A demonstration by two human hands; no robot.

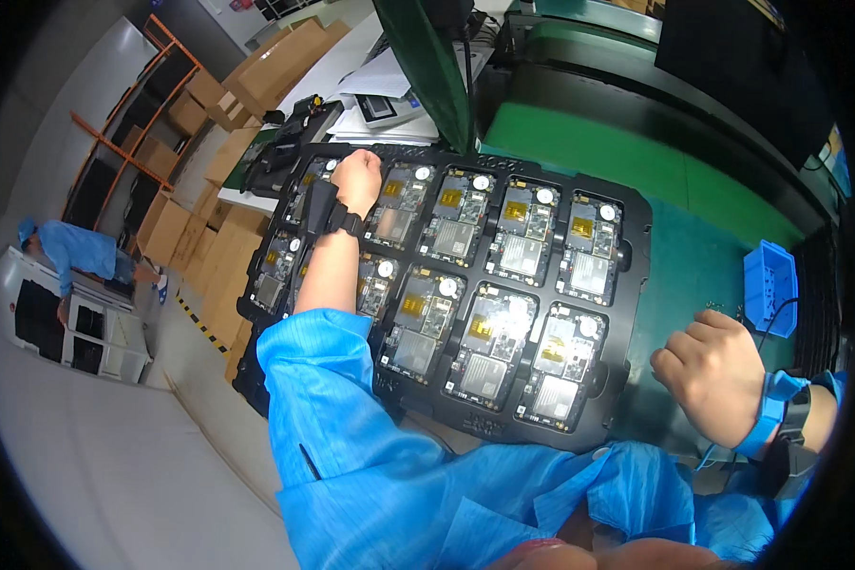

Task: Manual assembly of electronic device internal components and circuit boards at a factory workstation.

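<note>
Boards (520,255) lie in the black tray (625,318), left of the mat (679,271). A low left sleeve (328,380) could snag near-row boards. Your left hand (359,180) curls over the far-left corner, your right hand (712,375) above the mat; you cannot tell whether either grips anything.

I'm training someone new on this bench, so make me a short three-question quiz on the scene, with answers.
1. The circuit boards lie in: A) a cardboard box, B) a black tray, C) a wire basket.
2. True or false: the blue bin sits to the left of the tray.
3. Which hand is over the tray?

Key:
1. B.
2. False; it sits to the right.
3. The left hand; the right hand is off to the tray's right.
</note>
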